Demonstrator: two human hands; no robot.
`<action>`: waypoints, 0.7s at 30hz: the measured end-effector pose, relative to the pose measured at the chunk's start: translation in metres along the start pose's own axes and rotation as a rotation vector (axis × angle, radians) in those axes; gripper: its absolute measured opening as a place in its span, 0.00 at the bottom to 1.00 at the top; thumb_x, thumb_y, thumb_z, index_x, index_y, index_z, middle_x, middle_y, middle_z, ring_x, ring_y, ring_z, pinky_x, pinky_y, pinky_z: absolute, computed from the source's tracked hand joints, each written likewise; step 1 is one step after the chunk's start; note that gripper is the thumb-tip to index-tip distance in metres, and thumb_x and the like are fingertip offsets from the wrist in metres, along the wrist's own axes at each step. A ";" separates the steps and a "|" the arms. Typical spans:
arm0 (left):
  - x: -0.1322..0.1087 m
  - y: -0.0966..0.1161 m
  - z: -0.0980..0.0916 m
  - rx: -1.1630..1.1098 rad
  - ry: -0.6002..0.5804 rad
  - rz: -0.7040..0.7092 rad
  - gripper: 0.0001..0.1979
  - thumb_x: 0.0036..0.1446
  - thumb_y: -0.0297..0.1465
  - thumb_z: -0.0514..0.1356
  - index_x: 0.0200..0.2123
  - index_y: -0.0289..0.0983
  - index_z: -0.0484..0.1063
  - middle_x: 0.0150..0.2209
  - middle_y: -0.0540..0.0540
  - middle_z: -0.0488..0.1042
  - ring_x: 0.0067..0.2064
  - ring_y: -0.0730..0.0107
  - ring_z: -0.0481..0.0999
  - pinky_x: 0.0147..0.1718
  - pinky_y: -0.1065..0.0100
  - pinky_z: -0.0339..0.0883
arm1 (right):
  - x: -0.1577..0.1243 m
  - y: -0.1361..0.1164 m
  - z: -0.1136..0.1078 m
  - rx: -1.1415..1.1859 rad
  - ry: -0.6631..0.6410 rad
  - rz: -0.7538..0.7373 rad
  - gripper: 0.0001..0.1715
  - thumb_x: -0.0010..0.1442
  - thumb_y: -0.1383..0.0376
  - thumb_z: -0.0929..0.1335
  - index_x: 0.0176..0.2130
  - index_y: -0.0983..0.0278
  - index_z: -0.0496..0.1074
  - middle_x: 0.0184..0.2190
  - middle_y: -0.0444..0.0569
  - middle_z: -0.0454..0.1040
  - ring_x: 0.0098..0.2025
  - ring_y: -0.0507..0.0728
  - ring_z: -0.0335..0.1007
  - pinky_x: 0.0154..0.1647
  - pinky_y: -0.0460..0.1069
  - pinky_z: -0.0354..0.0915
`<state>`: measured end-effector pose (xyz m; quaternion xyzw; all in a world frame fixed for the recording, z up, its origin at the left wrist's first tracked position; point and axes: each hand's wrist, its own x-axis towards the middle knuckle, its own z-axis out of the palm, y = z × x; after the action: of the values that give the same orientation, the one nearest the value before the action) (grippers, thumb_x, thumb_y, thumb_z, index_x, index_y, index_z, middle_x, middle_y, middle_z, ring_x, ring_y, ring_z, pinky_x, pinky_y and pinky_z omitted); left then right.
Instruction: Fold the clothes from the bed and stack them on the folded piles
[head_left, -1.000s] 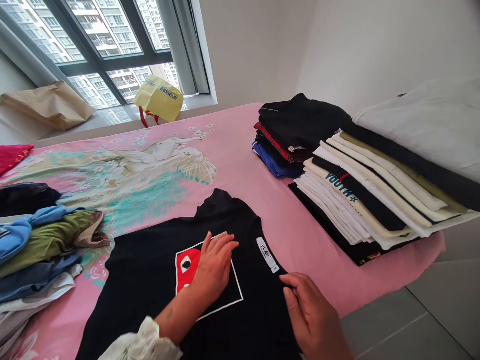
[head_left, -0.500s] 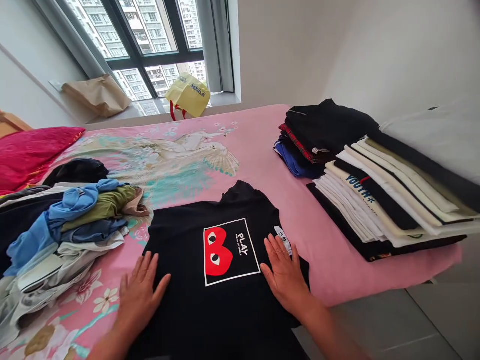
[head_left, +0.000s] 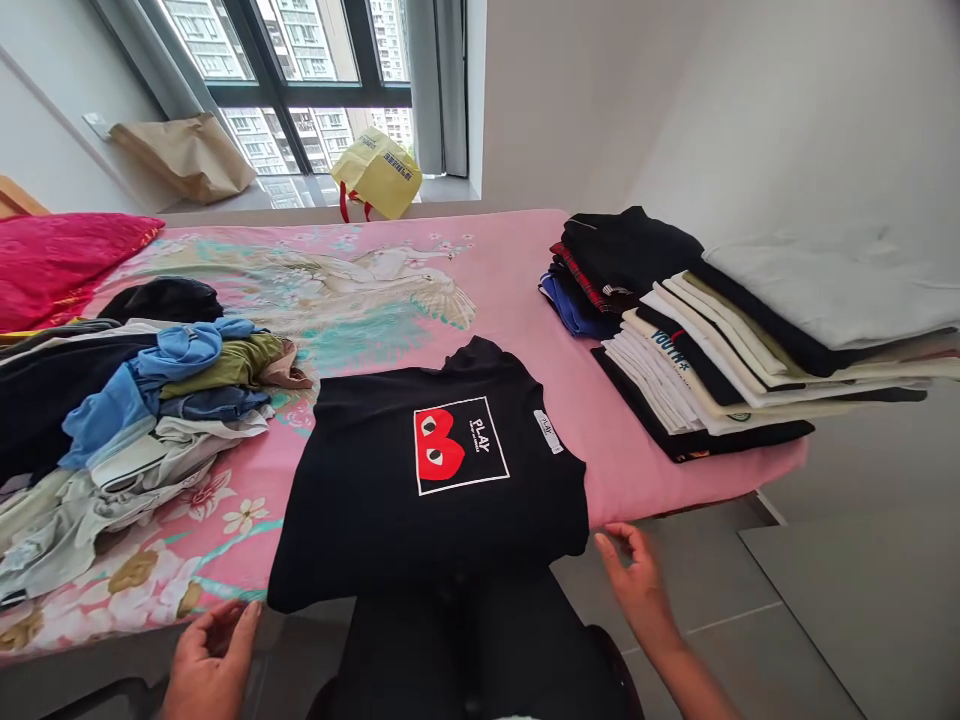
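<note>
A black T-shirt (head_left: pixel 360 540) lies spread on the bed's front edge, its collar toward the right. On its chest is a white-framed print with a red heart (head_left: pixel 439 450) with eyes and the word PLAY; a white label (head_left: pixel 548 432) shows at the neck. Beside the shirt's lower left corner, my left hand (head_left: pixel 212 660) is loosely curved and holds nothing. Just off the front right corner of the shirt, my right hand (head_left: pixel 636 585) hovers over the floor, fingers bent and apart, empty. Neither hand clearly touches the cloth.
Crumpled clothes (head_left: pixel 157 400) are heaped on the left of the pink patterned bedsheet (head_left: pixel 502 270). Folded clothes (head_left: pixel 667 390) are stacked on the right. A red pillow (head_left: pixel 60 265) sits at far left. By the window are a brown paper bag (head_left: pixel 187 155) and a yellow bag (head_left: pixel 379 172).
Both hands have come off the shirt, where they lay flat, and now sit lower, at its near corners. The view has shifted back, so the shirt's front edge and my dark-clothed legs show.
</note>
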<state>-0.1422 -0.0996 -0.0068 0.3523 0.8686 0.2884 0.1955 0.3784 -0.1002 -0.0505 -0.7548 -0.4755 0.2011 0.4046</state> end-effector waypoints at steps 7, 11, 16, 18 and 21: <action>-0.005 0.014 0.016 -0.791 -0.445 -0.460 0.10 0.46 0.35 0.62 0.34 0.41 0.70 0.31 0.50 0.76 0.35 0.65 0.77 0.35 0.65 0.72 | -0.011 -0.047 0.025 0.513 -0.452 0.278 0.34 0.54 0.48 0.67 0.52 0.67 0.66 0.52 0.56 0.71 0.52 0.62 0.69 0.47 0.55 0.68; -0.001 0.020 0.007 -0.685 -0.583 -0.449 0.15 0.40 0.37 0.68 0.33 0.39 0.72 0.32 0.49 0.78 0.32 0.66 0.76 0.27 0.69 0.67 | -0.007 -0.065 0.019 0.766 -0.552 0.424 0.32 0.52 0.51 0.70 0.50 0.67 0.71 0.48 0.55 0.75 0.50 0.63 0.71 0.48 0.56 0.67; -0.018 0.005 -0.002 -0.706 -0.645 -0.379 0.19 0.33 0.36 0.73 0.29 0.37 0.71 0.29 0.49 0.77 0.28 0.69 0.75 0.25 0.71 0.65 | -0.021 -0.057 0.006 0.904 -0.620 0.571 0.24 0.50 0.51 0.72 0.39 0.67 0.77 0.41 0.55 0.78 0.46 0.63 0.73 0.46 0.55 0.67; -0.026 -0.003 -0.001 -0.726 -0.651 -0.394 0.18 0.34 0.36 0.73 0.26 0.37 0.69 0.24 0.49 0.76 0.24 0.69 0.74 0.23 0.71 0.65 | -0.026 -0.053 0.001 0.947 -0.602 0.569 0.23 0.50 0.51 0.72 0.39 0.66 0.78 0.42 0.54 0.78 0.46 0.63 0.73 0.44 0.54 0.68; -0.040 -0.013 0.001 -0.725 -0.639 -0.407 0.19 0.33 0.36 0.73 0.21 0.38 0.65 0.17 0.48 0.73 0.20 0.67 0.72 0.18 0.71 0.62 | -0.034 -0.050 -0.008 1.028 -0.573 0.577 0.22 0.50 0.52 0.72 0.39 0.65 0.77 0.42 0.52 0.78 0.46 0.63 0.73 0.43 0.54 0.68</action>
<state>-0.1208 -0.1360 -0.0098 0.1565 0.6610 0.4046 0.6123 0.3405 -0.1225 -0.0086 -0.4790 -0.1863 0.6963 0.5010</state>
